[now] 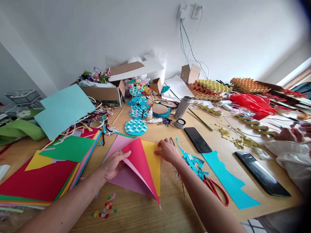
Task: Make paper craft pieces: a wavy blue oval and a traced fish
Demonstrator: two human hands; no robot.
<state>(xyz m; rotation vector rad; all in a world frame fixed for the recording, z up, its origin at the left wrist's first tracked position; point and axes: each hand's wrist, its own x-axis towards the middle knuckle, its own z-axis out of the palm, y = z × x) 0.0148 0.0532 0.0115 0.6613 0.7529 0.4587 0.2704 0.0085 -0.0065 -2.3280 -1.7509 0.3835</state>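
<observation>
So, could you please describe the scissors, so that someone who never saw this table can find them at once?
On the wooden table, look just to the right of the person's right forearm. There the scissors lie at the near end of small blue paper scraps, left of a long blue paper piece. Their red handles set them apart from the blue paper beside them.

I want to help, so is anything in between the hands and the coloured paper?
Nothing visible is: the left hand holds the lifted red paper, and the right hand is at the edge of the yellow paper. The red-handled scissors lie off to the right, not between.
</observation>
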